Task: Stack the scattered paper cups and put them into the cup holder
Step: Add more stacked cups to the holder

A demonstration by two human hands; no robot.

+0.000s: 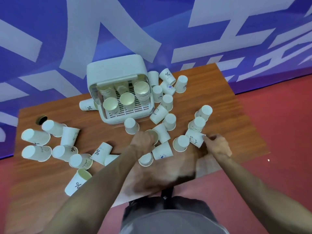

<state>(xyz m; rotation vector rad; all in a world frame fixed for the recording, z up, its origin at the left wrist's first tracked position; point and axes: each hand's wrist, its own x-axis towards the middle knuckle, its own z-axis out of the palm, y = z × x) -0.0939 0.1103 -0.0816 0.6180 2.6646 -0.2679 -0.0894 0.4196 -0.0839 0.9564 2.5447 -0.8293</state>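
A blue wall (50, 31) with big white shapes rises behind a red floor (278, 115), and a brown wooden desk (211, 85) stands between them. At the back middle of the desk sits one white cup holder (116, 68), its clear front lid raised. Inside it are three stacks at the back and two single cups in front.

Loose paper cups (36, 153) lie and stand all around it. About ten are left of the left forearm, one partly hidden, and about seventeen lie to the right and in front of the holder.

The left hand (142, 141) is in front of the holder, its fingers (149, 138) curled round an open-mouthed cup (154, 134). The right hand (218, 146) is further right, its fingers (208, 139) bent and pinching the end of a lying printed cup (195, 139). That cup lies just beside two upturned cups.

One dark round hole (41, 119) marks the desk's left end.
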